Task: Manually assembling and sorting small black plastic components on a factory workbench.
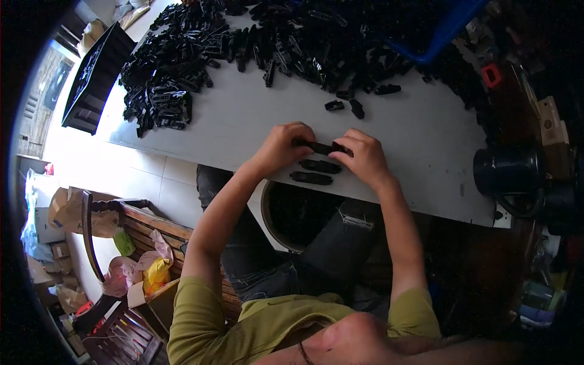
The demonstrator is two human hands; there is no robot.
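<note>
Near the table's front edge, my left hand (285, 146) and my right hand (365, 158) are both closed on a slim black plastic part (319, 147). Each hand grips one end of it, thumbs toward each other. The fingers cover those ends, so I cannot tell whether it is one piece or two. Just below my hands, two similar black parts lie side by side on the white table: an upper one (320, 165) and a lower one (311, 178) at the edge. Beyond my hands rest a short black piece (334, 106) and a tilted black piece (357, 109).
A wide heap of black plastic parts (201, 45) covers the table's far side. A black crate (91, 91) stands at the left, a blue bin (447, 30) at the far right. A dark cylindrical object (508, 172) sits rightward. Below the edge, a round tub (266, 210) stands between my legs.
</note>
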